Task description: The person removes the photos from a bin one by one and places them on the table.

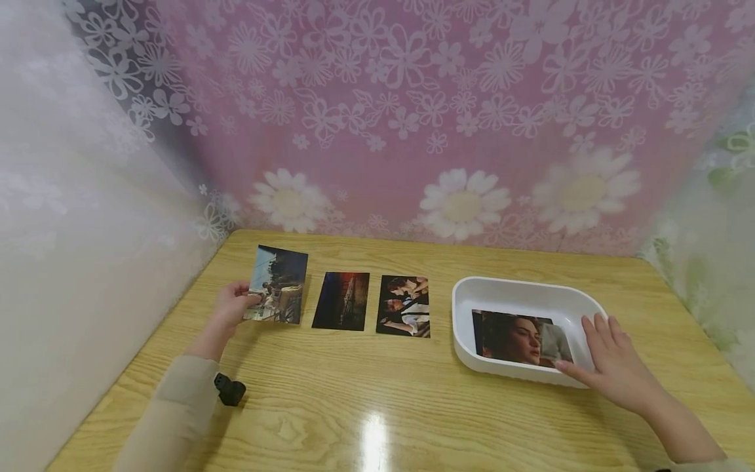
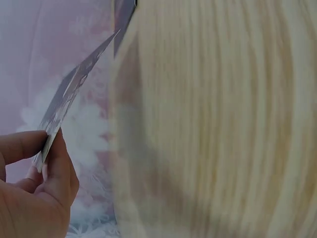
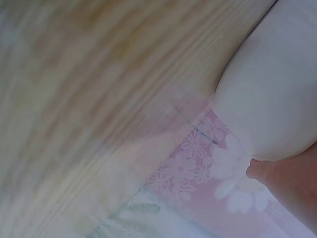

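Observation:
My left hand (image 1: 234,306) pinches a photo card (image 1: 278,288) by its left edge between thumb and fingers. In the left wrist view the card (image 2: 74,91) appears nearly edge-on, tilted over the wooden table. To its right lie two more photo cards, a dark one with a reddish top (image 1: 342,301) and one of two people (image 1: 404,305). My right hand (image 1: 616,367) rests on the right end of a white tray (image 1: 525,283), fingers spread over the rim with the thumb at the front. Inside the tray lies a photo card of a face (image 1: 510,337).
A small black object (image 1: 230,390) is by my left forearm on the wooden table (image 1: 330,406). Behind the table hangs a pink flowered backdrop (image 1: 377,118), with pale walls (image 1: 88,229) on either side.

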Tool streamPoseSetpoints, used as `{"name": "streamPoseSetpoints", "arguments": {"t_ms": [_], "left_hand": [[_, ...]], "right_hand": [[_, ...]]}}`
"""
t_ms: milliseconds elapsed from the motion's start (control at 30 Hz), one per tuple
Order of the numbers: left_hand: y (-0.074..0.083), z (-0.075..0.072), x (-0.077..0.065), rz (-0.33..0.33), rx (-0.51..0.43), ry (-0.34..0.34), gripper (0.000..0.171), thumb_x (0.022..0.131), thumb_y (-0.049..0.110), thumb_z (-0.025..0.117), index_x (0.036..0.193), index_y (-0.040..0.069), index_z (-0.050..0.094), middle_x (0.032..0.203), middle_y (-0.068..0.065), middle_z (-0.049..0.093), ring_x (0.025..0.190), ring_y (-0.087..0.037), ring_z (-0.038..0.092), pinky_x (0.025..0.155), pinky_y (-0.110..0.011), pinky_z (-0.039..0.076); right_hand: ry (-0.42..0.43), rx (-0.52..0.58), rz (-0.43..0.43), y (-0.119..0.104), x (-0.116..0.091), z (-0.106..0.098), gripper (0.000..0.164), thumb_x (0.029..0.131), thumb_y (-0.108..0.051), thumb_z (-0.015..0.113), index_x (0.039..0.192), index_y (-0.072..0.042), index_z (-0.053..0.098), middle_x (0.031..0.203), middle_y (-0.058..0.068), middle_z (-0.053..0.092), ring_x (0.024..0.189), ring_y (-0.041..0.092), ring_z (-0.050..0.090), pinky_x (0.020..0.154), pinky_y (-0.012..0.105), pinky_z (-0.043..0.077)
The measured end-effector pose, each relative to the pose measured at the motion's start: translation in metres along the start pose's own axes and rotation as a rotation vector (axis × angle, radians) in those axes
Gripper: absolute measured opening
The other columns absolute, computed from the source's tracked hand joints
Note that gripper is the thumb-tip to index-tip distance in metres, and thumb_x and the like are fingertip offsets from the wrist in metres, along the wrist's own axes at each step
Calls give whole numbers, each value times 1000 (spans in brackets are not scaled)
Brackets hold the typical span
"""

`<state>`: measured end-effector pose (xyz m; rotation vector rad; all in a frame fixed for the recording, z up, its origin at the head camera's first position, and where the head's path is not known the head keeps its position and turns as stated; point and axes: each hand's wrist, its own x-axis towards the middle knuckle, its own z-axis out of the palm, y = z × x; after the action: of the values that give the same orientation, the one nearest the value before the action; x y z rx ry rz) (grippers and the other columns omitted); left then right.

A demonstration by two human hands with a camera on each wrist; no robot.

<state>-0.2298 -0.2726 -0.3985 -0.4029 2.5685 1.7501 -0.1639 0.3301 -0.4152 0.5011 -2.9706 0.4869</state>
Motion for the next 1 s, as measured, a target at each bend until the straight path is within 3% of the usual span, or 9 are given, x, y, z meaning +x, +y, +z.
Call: {"name": "streamPoseSetpoints", "arguments": {"t_ms": [167, 267, 400, 467, 667, 833, 1000], "left_hand": [[-7, -4, 8, -17, 132, -28, 37, 87, 3, 51, 117, -13, 37, 100, -17, 40, 82, -23, 41, 62, -31, 38], [-6, -4, 11, 5, 297, -22, 36, 85, 7, 55, 112, -12, 40, 99, -21, 43, 80, -26, 42, 63, -35, 39], [-2, -3, 16, 51, 551, -14, 26, 81, 13, 61, 88, -5, 43, 77, -15, 43, 65, -24, 40, 56, -34, 35], [-2, -1, 19, 48, 627, -17, 25, 81, 15, 61, 83, 0, 41, 73, -11, 41, 61, -21, 38, 54, -33, 33], [0, 3, 25, 17, 721, -31, 24, 82, 17, 59, 90, -3, 48, 81, -15, 48, 64, -22, 41, 55, -34, 35], [1, 7, 32, 37, 747, -36, 22, 82, 14, 60, 74, 3, 43, 65, -6, 38, 56, -18, 36, 51, -32, 32], [1, 7, 35, 8, 777, -60, 22, 82, 13, 60, 67, 5, 45, 57, -3, 36, 51, -16, 35, 50, -31, 33]], "right_hand": [[12, -9, -7, 0, 0, 0, 92, 83, -40, 57, 134, 16, 6, 133, 42, 0, 124, 35, -24, 94, 54, -15], [18, -15, -13, 1, 0, 0, 92, 83, -40, 58, 134, 17, 6, 133, 42, 1, 124, 35, -24, 95, 53, -15], [21, -19, -14, 1, 0, 1, 92, 83, -40, 58, 133, 17, 7, 132, 42, 1, 124, 36, -23, 95, 53, -14], [23, -19, -13, 1, 0, 1, 92, 83, -40, 58, 133, 17, 7, 132, 42, 2, 124, 36, -23, 95, 53, -14], [17, -21, -10, 1, 0, 0, 92, 82, -40, 58, 133, 17, 8, 132, 43, 3, 125, 37, -22, 95, 54, -12], [31, -19, -15, 1, 0, 0, 92, 82, -40, 59, 133, 18, 9, 132, 43, 4, 125, 38, -21, 95, 54, -12], [29, -5, -15, 0, 0, 0, 91, 82, -39, 59, 133, 17, 8, 132, 43, 3, 124, 37, -21, 95, 54, -14]]}}
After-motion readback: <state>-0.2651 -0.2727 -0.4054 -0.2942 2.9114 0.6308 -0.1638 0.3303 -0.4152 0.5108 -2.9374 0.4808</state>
